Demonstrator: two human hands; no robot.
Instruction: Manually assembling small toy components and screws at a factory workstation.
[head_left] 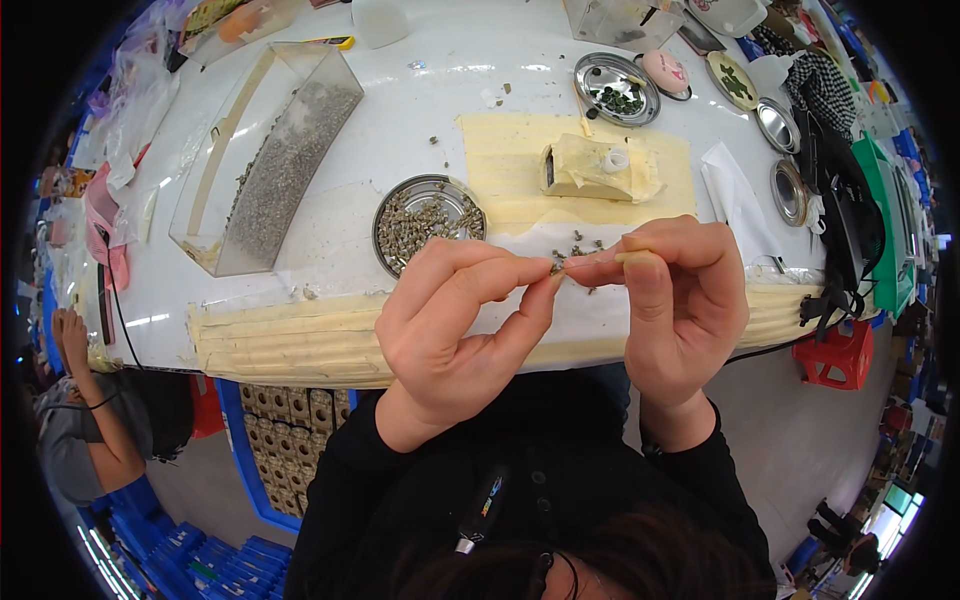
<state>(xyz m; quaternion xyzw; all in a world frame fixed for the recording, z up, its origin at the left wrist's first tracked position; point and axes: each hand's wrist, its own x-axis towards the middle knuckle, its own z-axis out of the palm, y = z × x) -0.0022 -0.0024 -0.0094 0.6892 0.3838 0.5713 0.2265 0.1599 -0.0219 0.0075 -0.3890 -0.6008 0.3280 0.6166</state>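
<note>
Small grey part (556, 267) sat pinched between our left hand (455, 320) and right hand (680, 300) fingertips. Just behind it lay our round metal dish (428, 222) of parts, beside a clear plastic bin (280, 150).

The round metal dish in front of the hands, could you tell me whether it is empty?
No, the round metal dish holds a heap of small grey-brown pieces that covers most of its bottom.

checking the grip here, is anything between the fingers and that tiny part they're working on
Nothing visible does. The left hand and right hand meet fingertip to fingertip on the small dark part, pinching it directly above the table edge.
</note>
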